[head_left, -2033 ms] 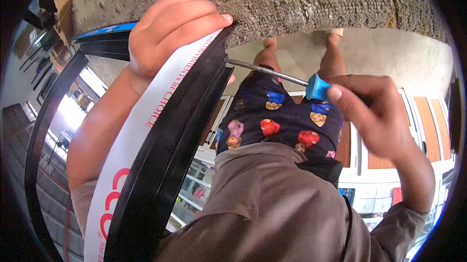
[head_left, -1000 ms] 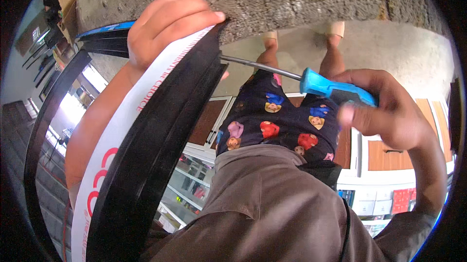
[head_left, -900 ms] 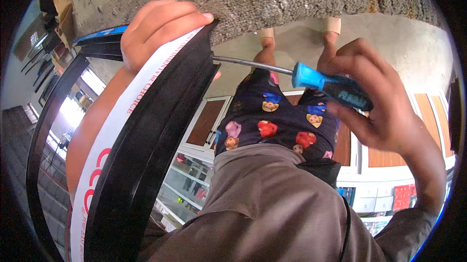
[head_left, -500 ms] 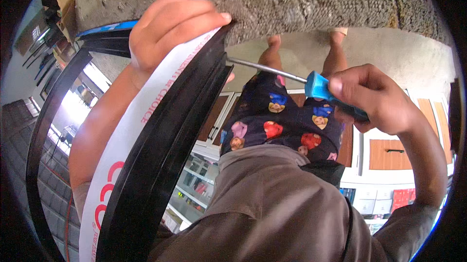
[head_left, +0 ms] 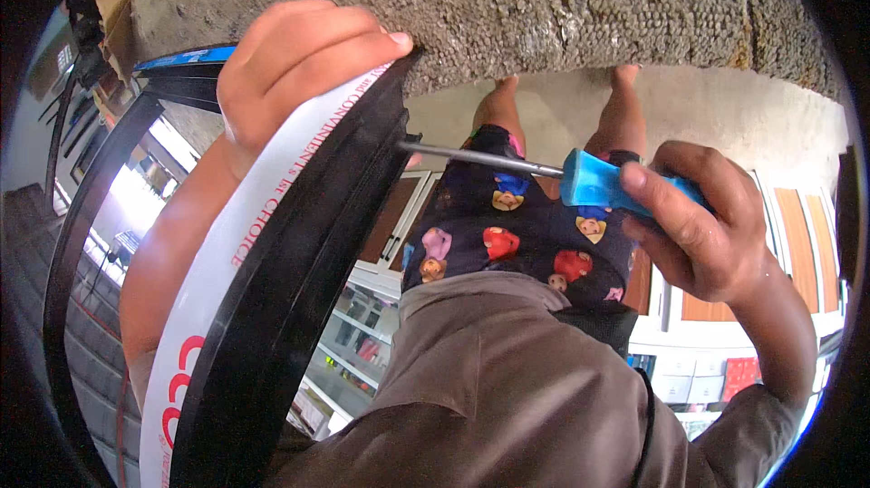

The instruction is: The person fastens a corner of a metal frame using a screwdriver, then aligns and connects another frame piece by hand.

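Observation:
My left hand (head_left: 299, 62) grips the top of a black bicycle tyre (head_left: 290, 289) that carries a white band with red and dark lettering. The tyre runs from the upper middle down to the lower left. My right hand (head_left: 698, 225) holds a screwdriver (head_left: 544, 173) by its blue handle. Its metal shaft points left and its tip meets the tyre's inner edge just under my left fingers.
A rough grey concrete surface (head_left: 544, 8) fills the top. My brown shirt (head_left: 507, 388), dark patterned shorts (head_left: 526, 234) and bare legs sit in the middle. A second wheel rim (head_left: 82, 243) curves along the left. Glass-fronted cabinets (head_left: 362, 325) and wooden doors (head_left: 797, 243) show behind.
My right hand has swung the screwdriver handle up and down slightly while the tip stayed against the tyre's edge. My left hand kept its grip on the tyre.

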